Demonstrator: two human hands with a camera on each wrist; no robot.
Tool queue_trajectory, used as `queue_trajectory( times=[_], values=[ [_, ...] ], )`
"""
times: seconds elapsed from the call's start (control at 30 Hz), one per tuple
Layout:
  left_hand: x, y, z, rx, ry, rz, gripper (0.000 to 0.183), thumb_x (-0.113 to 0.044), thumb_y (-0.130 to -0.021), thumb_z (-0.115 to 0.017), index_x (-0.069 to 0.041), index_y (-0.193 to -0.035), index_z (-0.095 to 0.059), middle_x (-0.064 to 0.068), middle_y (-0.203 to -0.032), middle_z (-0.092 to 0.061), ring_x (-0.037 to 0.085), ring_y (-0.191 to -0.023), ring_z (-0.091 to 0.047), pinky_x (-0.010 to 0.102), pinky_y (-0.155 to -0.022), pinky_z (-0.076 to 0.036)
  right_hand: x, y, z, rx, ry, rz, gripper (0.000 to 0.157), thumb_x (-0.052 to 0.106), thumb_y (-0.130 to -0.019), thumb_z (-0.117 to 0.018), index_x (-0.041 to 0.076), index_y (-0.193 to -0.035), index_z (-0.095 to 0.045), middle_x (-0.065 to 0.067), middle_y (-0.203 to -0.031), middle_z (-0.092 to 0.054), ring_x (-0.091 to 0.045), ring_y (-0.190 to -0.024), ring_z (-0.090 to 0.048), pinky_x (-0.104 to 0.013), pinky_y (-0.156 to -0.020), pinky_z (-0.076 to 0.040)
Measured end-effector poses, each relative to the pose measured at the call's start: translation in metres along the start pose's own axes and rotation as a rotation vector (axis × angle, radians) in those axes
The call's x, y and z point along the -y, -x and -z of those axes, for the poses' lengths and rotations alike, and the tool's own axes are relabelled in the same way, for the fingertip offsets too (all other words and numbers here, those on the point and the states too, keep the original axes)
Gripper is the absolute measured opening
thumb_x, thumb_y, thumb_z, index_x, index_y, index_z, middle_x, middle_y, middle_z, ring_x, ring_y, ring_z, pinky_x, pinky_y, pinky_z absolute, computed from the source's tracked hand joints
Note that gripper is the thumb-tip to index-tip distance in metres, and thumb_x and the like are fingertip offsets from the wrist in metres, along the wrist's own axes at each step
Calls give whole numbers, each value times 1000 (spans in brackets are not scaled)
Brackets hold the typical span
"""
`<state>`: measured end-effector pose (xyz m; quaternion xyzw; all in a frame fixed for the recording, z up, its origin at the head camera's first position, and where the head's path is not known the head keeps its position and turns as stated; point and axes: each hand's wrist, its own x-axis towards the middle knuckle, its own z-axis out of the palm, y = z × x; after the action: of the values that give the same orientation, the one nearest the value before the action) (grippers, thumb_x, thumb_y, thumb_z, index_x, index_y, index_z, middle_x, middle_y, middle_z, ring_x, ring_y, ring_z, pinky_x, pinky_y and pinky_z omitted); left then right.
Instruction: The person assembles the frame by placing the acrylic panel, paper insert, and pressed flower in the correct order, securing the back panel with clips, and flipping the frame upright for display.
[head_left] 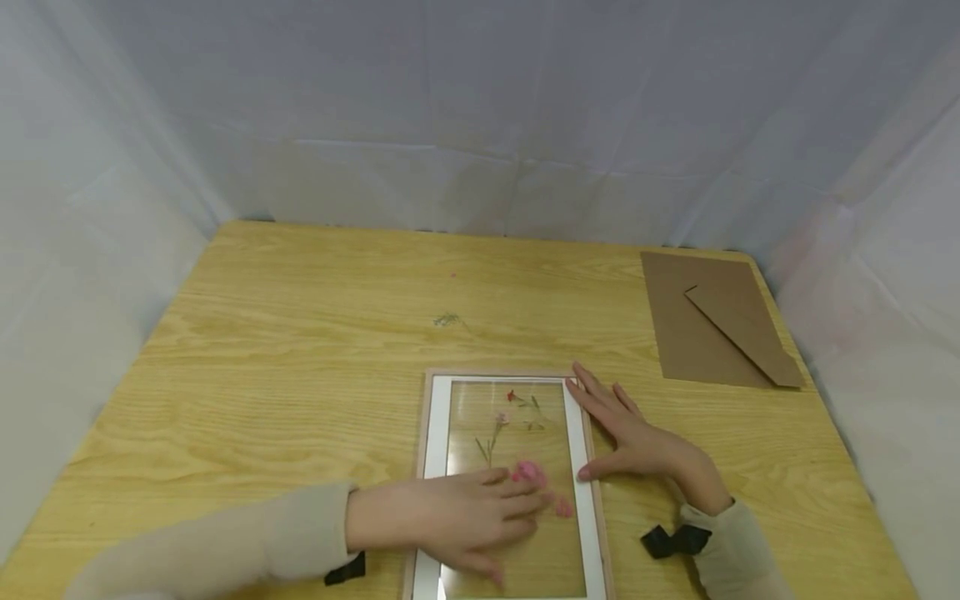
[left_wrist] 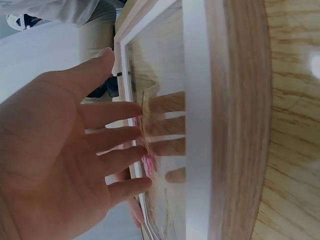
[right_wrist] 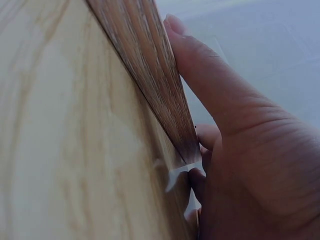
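A picture frame [head_left: 438, 425] with a light wood rim, white inner border and clear pane lies at the table's front. On the pane are a bright pink flower [head_left: 529, 473], a smaller pink flower [head_left: 562, 507], a pale pink flower [head_left: 502, 418] on a green stem and a red flower [head_left: 512, 396]. My left hand [head_left: 465, 517] reaches over the pane from the left, fingers extended, fingertips close to the pink flowers; the left wrist view shows its bare palm [left_wrist: 55, 150] and the fingers' reflection. My right hand [head_left: 645, 442] rests with spread fingers on the frame's right side.
A brown backing board [head_left: 675, 333] with a folding stand flap [head_left: 738, 333] lies at the back right. Beyond the frame, a small sprig [head_left: 447, 319] and a tiny pink bit [head_left: 453, 275] are on the wooden table [head_left: 300, 333]. White sheeting [head_left: 480, 108] hangs behind and at both sides.
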<state>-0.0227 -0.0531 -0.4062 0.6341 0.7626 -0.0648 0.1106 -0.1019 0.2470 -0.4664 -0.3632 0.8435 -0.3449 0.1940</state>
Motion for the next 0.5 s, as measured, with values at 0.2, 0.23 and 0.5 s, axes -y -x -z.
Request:
queue_trajectory(
  times=[0.2,0.23,0.5],
  values=[
    [5,1,-2,-28,48,-41,63,-58,-101,-40,-14,-145,-50,10,-162,-25,23,-148,-23,41,-117,-29,0,0,1,4,2,2,116,45,-80,-81,9,-160,-5,-14,-165,14,-37,-150,5,-65,-113,11],
    [5,1,-2,-36,44,-48,62,-58,-101,-40,-14,-144,-51,10,-161,-27,22,-148,-25,40,-117,-29,0,0,1,5,2,3,116,45,-80,-81,9,-160,-5,-14,-165,14,-37,-150,5,-65,-113,11],
    [25,5,13,-141,120,-17,56,-49,-100,-52,-11,-141,-54,10,-154,-41,24,-142,-37,39,-116,-31,0,0,1,6,0,5,117,45,-80,-81,8,-160,-5,-15,-164,14,-38,-150,5,-66,-113,11]
  ],
)
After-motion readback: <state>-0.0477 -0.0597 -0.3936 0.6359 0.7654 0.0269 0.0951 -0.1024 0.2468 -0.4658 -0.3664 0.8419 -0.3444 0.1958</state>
